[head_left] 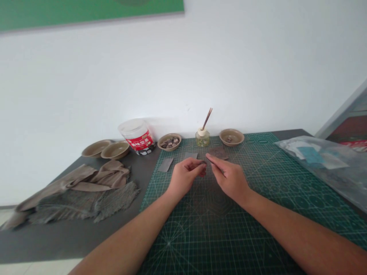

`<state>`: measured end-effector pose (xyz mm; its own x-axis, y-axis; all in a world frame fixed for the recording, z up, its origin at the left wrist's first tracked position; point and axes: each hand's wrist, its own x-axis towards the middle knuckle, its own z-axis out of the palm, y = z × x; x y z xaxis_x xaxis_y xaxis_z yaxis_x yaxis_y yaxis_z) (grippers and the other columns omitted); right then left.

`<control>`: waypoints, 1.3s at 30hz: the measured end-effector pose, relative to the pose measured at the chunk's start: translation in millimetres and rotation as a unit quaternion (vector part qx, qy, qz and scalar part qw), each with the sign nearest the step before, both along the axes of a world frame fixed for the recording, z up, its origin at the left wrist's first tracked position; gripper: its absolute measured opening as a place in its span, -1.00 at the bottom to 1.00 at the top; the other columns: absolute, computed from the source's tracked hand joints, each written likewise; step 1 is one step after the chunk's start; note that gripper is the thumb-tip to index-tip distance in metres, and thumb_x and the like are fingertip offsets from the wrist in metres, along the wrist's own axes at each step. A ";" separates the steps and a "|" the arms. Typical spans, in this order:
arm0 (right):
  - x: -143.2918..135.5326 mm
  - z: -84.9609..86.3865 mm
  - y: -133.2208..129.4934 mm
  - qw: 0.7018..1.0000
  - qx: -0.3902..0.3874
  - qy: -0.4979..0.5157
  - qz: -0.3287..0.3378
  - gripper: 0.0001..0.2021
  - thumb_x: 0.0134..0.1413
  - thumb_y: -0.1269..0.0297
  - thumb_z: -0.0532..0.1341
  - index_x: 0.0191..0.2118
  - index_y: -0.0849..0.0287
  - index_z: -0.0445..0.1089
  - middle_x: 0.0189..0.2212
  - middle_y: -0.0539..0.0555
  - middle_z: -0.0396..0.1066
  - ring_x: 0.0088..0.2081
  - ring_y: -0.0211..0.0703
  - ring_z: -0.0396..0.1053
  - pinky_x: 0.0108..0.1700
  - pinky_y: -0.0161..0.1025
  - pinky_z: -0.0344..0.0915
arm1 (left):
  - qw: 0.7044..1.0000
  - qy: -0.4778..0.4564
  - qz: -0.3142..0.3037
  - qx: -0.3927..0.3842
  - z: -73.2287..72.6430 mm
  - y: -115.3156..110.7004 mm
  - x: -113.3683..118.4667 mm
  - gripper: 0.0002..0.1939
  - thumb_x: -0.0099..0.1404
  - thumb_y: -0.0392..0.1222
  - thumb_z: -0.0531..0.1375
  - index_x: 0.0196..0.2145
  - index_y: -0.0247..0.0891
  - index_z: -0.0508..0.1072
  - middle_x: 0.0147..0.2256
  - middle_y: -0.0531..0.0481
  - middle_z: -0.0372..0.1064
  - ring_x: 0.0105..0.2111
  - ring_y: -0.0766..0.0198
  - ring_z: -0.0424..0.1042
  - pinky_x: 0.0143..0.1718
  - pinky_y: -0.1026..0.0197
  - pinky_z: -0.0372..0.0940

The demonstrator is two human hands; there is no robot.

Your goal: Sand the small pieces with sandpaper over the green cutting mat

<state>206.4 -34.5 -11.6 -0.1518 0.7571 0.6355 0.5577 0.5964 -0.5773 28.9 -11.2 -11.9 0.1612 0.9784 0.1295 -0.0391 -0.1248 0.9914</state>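
Observation:
My left hand (186, 173) is closed in a pinch around a small dark piece (203, 163), above the green cutting mat (183, 240). Close on its right, my right hand (231, 177) has its fingers pressed together on a thin dark item (208, 158), too small to name. Behind the hands a brown sheet (218, 153) lies on the mat. Two grey sheets (166, 165) lie to the left, one partly behind my left hand. A bowl of small brownish pieces (169, 141) stands at the mat's back left, and another bowl (231, 137) with a small piece inside stands at the back right.
Between those bowls stands a glass bottle with sticks (202, 137). A white tub with a red label (137, 137) and two bowls (115, 150) are at the back left. Crumpled cloth (86, 191) covers the left side. A clear plastic bag (323, 160) lies at the right.

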 end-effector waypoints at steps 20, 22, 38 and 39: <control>-4.0 -6.9 0.4 0.985 0.076 -0.149 0.033 -0.54 0.31 0.49 0.05 0.26 0.16 0.32 0.20 0.17 0.37 0.17 -0.10 0.41 0.20 -0.13 0.38 | 0.998 0.049 0.031 0.039 3.1 -5.1 -3.3 -0.87 0.15 -0.23 0.35 -0.44 -0.30 0.49 -0.51 0.00 0.54 -0.49 0.27 0.52 -0.39 0.26 0.40; -4.6 -6.7 -1.1 0.984 0.082 -0.154 0.037 -0.54 0.31 0.49 0.05 0.27 0.15 0.31 0.21 0.17 0.36 0.18 -0.10 0.39 0.20 -0.13 0.38 | 0.997 0.060 0.030 0.048 3.7 -6.6 -3.7 -0.87 0.16 -0.23 0.35 -0.46 -0.29 0.48 -0.52 0.02 0.53 -0.50 0.28 0.51 -0.41 0.27 0.38; -10.4 -4.8 -1.7 0.996 0.037 -0.040 0.063 -0.53 0.30 0.49 0.05 0.27 0.11 0.31 0.20 0.10 0.38 0.18 -0.15 0.39 0.23 -0.17 0.34 | 0.997 0.013 0.029 0.069 6.5 -9.4 7.7 -0.73 0.09 -0.33 0.32 -0.52 -0.23 0.25 -0.60 0.17 0.33 -0.56 0.38 0.38 -0.48 0.32 0.28; -10.9 -5.1 -2.7 0.996 0.040 -0.046 0.069 -0.53 0.30 0.49 0.05 0.27 0.12 0.31 0.21 0.11 0.37 0.19 -0.15 0.38 0.24 -0.16 0.33 | 0.997 0.015 0.023 0.071 7.0 -9.8 7.3 -0.74 0.11 -0.33 0.31 -0.53 -0.23 0.25 -0.60 0.17 0.32 -0.56 0.38 0.37 -0.47 0.31 0.29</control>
<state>195.4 -37.1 -16.7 -0.3111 0.6727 0.6713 0.5159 0.7128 -0.4751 36.2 -21.1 -4.9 0.1226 0.9567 0.2639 -0.0010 -0.2658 0.9640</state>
